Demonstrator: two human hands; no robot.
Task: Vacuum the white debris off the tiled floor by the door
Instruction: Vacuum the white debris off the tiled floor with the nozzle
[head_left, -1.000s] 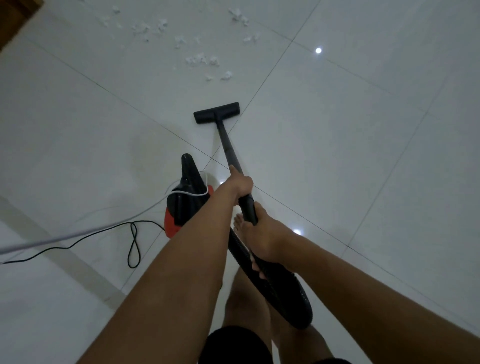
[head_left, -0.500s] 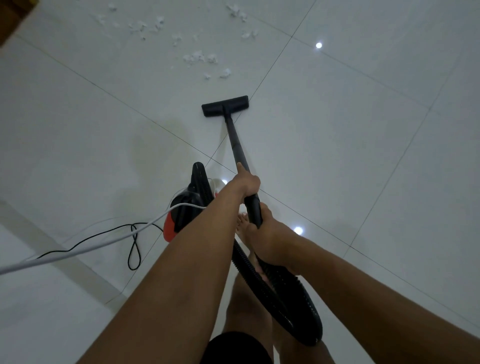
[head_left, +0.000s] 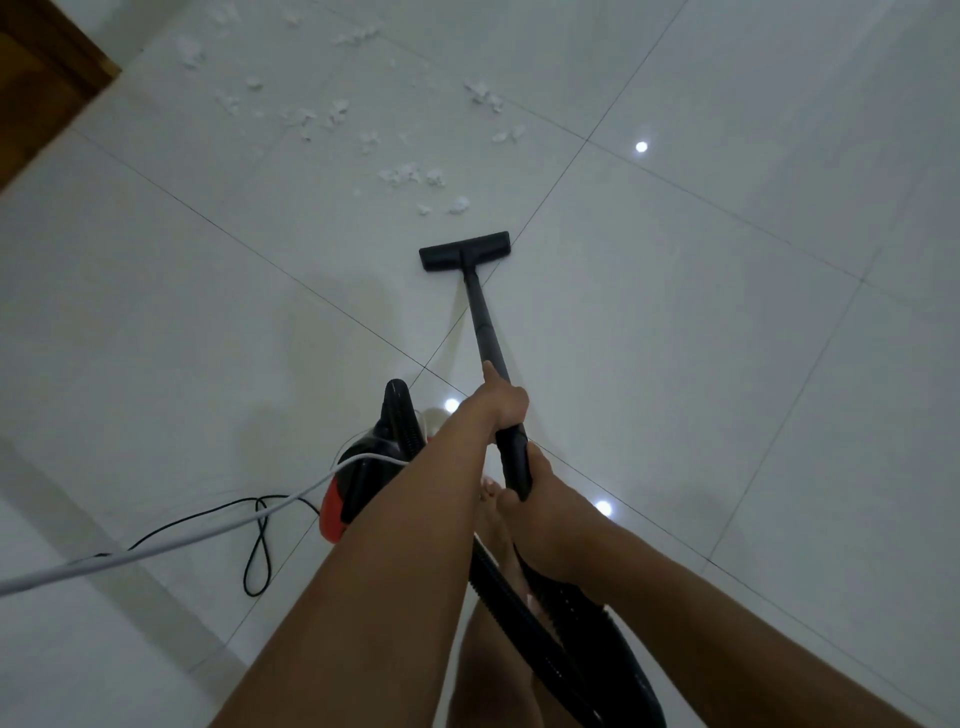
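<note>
White debris lies scattered over the pale tiled floor at the top, reaching toward the brown door in the top-left corner. The black floor nozzle rests flat on the tiles just short of the nearest bits. Its black wand slopes back to me. My left hand grips the wand higher up, and my right hand grips the handle end, where the ribbed black hose loops down.
The red and black vacuum body stands on the floor left of my arms. A white cable and a looped black cord trail left across the tiles. My bare foot shows between my arms.
The view has tilted up, showing more debris and the door. The nozzle sits slightly further right along the tile seam, still just short of the nearest bits. Both hands kept their grip.
</note>
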